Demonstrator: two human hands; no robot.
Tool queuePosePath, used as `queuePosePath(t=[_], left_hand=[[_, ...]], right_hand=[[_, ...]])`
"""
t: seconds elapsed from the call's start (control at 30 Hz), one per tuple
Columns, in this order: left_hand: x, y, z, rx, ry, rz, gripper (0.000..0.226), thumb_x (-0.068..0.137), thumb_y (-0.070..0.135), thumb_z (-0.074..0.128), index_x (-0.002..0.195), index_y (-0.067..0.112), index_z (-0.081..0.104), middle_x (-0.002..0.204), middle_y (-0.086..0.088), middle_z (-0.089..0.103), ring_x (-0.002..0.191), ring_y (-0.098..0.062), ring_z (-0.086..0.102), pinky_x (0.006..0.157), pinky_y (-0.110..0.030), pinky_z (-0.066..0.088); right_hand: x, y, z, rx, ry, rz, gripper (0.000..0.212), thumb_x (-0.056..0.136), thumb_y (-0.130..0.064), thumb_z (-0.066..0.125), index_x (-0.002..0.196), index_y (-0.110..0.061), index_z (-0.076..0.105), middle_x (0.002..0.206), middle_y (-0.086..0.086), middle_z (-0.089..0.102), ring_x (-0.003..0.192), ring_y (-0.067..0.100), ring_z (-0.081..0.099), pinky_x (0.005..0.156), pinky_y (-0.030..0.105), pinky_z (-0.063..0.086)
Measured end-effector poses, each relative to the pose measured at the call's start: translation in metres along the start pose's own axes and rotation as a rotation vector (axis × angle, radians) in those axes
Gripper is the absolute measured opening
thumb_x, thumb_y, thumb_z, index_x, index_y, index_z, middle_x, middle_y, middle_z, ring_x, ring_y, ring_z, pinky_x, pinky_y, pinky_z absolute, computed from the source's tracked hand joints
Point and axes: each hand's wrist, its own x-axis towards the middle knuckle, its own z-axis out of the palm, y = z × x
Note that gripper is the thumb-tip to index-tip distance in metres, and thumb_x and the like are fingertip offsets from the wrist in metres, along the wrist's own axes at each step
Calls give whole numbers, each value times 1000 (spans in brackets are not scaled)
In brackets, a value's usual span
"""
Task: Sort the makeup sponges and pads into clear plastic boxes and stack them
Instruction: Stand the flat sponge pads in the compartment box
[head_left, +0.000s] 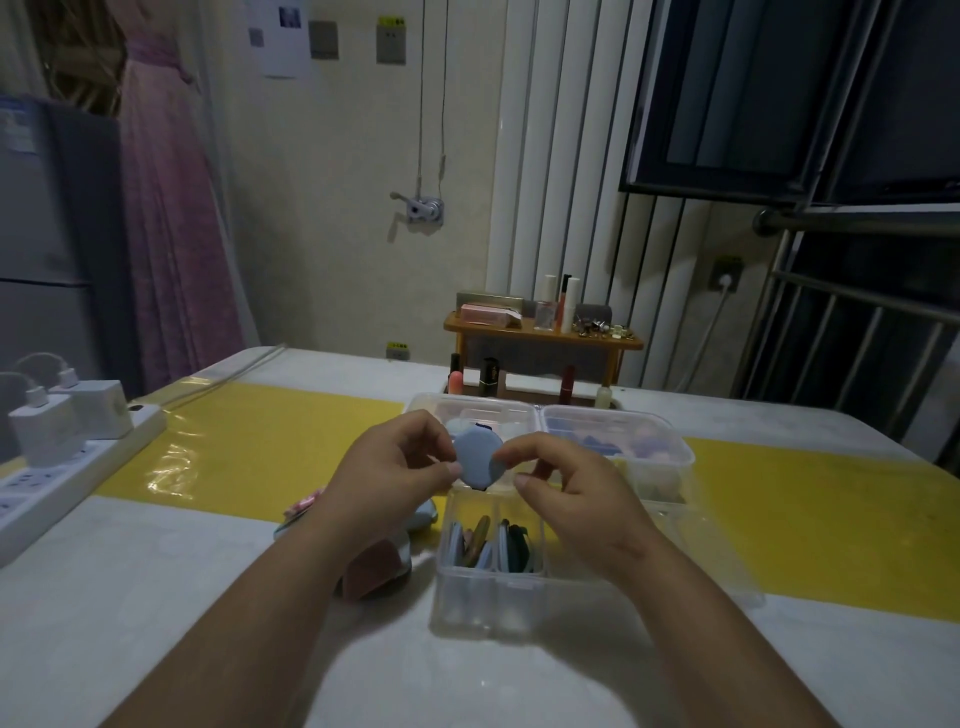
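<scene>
A round blue makeup pad (477, 460) is held up above the table between both hands. My left hand (395, 467) pinches its left edge and my right hand (563, 486) pinches its right edge. Directly below stands a clear plastic box (485, 597) with several pads standing on edge inside. Behind it sit two more clear boxes: a left one (470, 413) holding pale pads and a right one (649, 457) holding blue and purple sponges. Loose pads (379, 569) lie on the table under my left forearm, partly hidden.
A white power strip (62, 467) with chargers plugged in lies at the left table edge. Lipsticks and a small wooden shelf (540, 338) of cosmetics stand behind the boxes. Yellow mats (260, 441) cross the white table.
</scene>
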Motion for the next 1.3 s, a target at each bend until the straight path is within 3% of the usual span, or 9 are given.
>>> queuePosePath(t=[0.17, 0.33, 0.47, 0.67, 0.8, 1.0, 1.13, 1.23, 1.3], left_hand=[[-1, -1, 0, 124, -15, 15, 21, 81, 11, 77, 74, 27, 65, 79, 5, 68, 69, -9, 62, 63, -22, 49], [0, -7, 1, 244, -74, 1, 24, 80, 16, 77, 68, 34, 68, 78, 7, 69, 65, -3, 55, 65, -24, 47], [1, -8, -1, 265, -40, -42, 17, 82, 18, 75, 72, 31, 70, 78, 10, 69, 60, 0, 54, 61, -23, 42], [1, -9, -6, 276, 33, -75, 17, 83, 15, 72, 71, 28, 71, 66, 19, 68, 54, -2, 53, 56, -23, 40], [2, -9, -7, 278, 64, -85, 19, 83, 15, 72, 71, 29, 70, 67, 17, 67, 62, -10, 58, 60, -25, 43], [2, -9, -7, 286, 60, -89, 18, 84, 14, 71, 73, 28, 70, 69, 16, 66, 66, -12, 59, 61, -26, 43], [-1, -6, -7, 239, -33, 38, 35, 77, 4, 63, 73, 39, 68, 85, 9, 69, 73, -7, 57, 65, -22, 42], [-6, 2, 1, 295, -188, 166, 34, 65, 19, 51, 76, 46, 68, 89, 15, 64, 89, -3, 54, 79, -25, 43], [-8, 8, 7, 352, -288, 212, 38, 62, 23, 47, 81, 44, 72, 92, 18, 60, 98, 1, 47, 86, -13, 34]], right_hand=[[-1, 0, -3, 108, 114, -6, 23, 92, -8, 60, 93, -30, 66, 86, -16, 60, 73, -2, 52, 61, 12, 43], [-1, 4, -2, 173, 115, 7, 10, 80, -14, 59, 84, -20, 66, 71, -12, 56, 62, 1, 47, 55, 16, 42], [0, 5, -2, 182, 99, 19, 12, 70, -18, 54, 76, -19, 65, 61, -11, 57, 57, 2, 49, 53, 18, 43], [1, 8, -1, 118, 47, 25, 15, 74, -9, 58, 70, -21, 65, 61, -10, 59, 60, 4, 53, 55, 22, 47], [0, 8, -2, 70, -7, 31, 25, 78, -2, 59, 69, -24, 65, 64, -11, 61, 62, 3, 55, 58, 22, 48], [0, 6, -1, 48, -28, 34, 18, 74, -14, 59, 67, -29, 64, 66, -16, 61, 64, 1, 55, 58, 18, 45], [1, 5, -1, 67, 21, 20, 18, 76, -8, 59, 68, -23, 65, 63, -11, 61, 62, 3, 55, 56, 19, 46], [2, 6, -1, 87, 82, 32, 10, 69, -19, 55, 67, -22, 64, 61, -10, 59, 60, 5, 53, 55, 22, 47], [3, 8, -1, 75, 80, 33, 10, 73, -16, 58, 68, -22, 63, 62, -14, 58, 60, 3, 52, 55, 19, 44]])
